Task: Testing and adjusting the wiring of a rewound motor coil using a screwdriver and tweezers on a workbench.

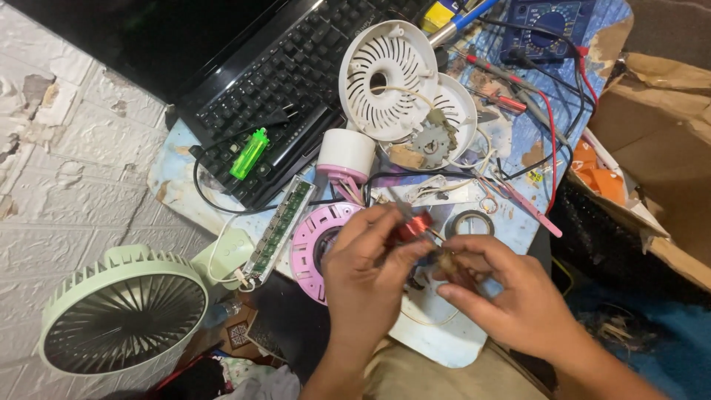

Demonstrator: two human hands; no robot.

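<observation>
A small motor's copper-wound coil (412,224) is pinched in the left hand (368,272) above the pink ring housing (311,241); the right hand (503,292) grips what appears to be its mating part (447,262). Careful alignment is called for next.

Small red-wound motor coil (412,224), seemingly tilted, above the pink ring (315,238).

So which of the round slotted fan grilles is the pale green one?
The pale green round fan grille at lower left, beside the work board; the two white slotted plastic grilles lie overlapping near the keyboard.
</observation>
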